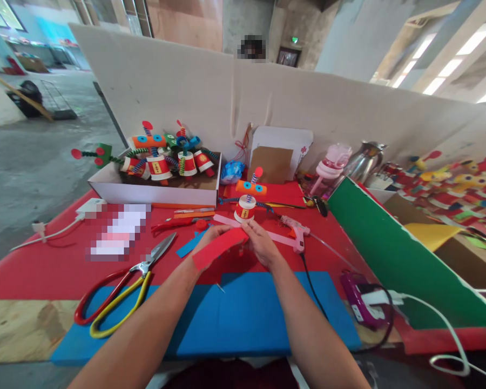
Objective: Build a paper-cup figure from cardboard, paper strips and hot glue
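Observation:
My left hand (213, 240) is closed on a red paper strip (218, 249), which covers part of its fingers and wrist. My right hand (262, 244) pinches the right end of the same strip near its fingertips. Just beyond my fingers stands a paper-cup figure (245, 209) with an orange tube head (251, 188) and coiled arms. Pale pink strips (281, 238) show on both sides of my hands. To the right lies a pink glue gun (295, 232). Large scissors (143, 266) with red and yellow handles lie open on the left.
A white box (157, 193) of similar figures sits at the back left. Red-handled pliers (178, 222) and blue paper pieces (190, 245) lie nearby. A purple power adapter (362, 300) with cords and a green panel (389, 254) stand right. Blue boards (243, 319) cover the front edge.

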`<action>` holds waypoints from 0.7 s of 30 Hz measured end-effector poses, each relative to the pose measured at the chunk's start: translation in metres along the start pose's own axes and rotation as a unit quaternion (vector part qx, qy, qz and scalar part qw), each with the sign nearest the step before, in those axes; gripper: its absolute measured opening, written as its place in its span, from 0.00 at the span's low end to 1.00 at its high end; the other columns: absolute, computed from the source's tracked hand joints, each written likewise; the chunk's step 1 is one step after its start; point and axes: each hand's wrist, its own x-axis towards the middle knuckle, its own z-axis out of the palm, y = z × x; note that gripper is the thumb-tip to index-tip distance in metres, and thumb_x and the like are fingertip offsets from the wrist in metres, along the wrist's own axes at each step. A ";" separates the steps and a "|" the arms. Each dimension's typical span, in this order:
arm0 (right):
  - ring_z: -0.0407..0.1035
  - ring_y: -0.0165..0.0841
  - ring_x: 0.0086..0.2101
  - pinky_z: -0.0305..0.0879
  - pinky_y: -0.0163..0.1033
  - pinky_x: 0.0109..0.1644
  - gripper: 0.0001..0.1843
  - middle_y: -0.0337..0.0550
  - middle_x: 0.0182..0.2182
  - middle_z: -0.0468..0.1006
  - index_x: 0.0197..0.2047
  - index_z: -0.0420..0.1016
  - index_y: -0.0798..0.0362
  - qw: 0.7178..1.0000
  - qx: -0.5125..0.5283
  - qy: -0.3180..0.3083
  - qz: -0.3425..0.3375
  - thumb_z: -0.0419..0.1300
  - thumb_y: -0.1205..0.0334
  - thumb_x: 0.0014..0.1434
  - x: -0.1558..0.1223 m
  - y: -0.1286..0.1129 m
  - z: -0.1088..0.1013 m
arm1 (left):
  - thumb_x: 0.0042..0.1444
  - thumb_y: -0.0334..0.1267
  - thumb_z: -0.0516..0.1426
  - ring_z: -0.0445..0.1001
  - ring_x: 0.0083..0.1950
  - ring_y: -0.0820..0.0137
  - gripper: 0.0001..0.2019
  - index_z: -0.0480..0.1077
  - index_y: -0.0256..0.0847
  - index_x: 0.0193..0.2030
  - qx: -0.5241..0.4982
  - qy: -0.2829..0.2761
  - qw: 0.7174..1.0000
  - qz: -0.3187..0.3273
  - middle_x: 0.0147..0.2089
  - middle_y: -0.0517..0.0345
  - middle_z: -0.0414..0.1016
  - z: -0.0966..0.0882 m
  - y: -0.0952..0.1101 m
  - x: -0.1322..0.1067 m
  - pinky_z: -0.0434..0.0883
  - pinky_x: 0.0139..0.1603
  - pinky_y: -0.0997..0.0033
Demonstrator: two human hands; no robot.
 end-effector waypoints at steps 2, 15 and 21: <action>0.65 0.30 0.25 0.66 0.37 0.31 0.16 0.34 0.25 0.70 0.34 0.65 0.48 0.998 -0.031 0.027 -0.041 0.57 0.44 0.57 0.000 -0.003 -0.002 | 0.34 0.42 0.69 0.65 0.20 0.75 0.13 0.74 0.39 0.24 -0.015 0.017 1.000 0.005 0.20 0.61 0.71 0.000 -0.001 0.002 0.59 0.22 0.74; 0.67 0.33 0.33 0.64 0.40 0.42 0.06 0.39 0.30 0.75 0.31 0.73 0.50 0.969 -0.024 0.143 -0.202 0.60 0.61 0.46 -0.007 -0.035 -0.018 | 0.40 0.41 0.67 0.63 0.29 0.73 0.11 0.71 0.41 0.18 0.094 0.110 0.968 0.203 0.25 0.62 0.66 0.001 0.004 0.002 0.62 0.32 0.72; 0.60 0.26 0.19 0.57 0.33 0.24 0.11 0.35 0.18 0.70 0.27 0.72 0.52 0.980 -0.022 0.131 -0.149 0.64 0.53 0.48 -0.016 -0.040 -0.017 | 0.41 0.40 0.66 0.63 0.30 0.72 0.12 0.69 0.41 0.18 0.140 0.166 0.934 0.285 0.25 0.62 0.65 -0.003 0.000 0.007 0.62 0.32 0.72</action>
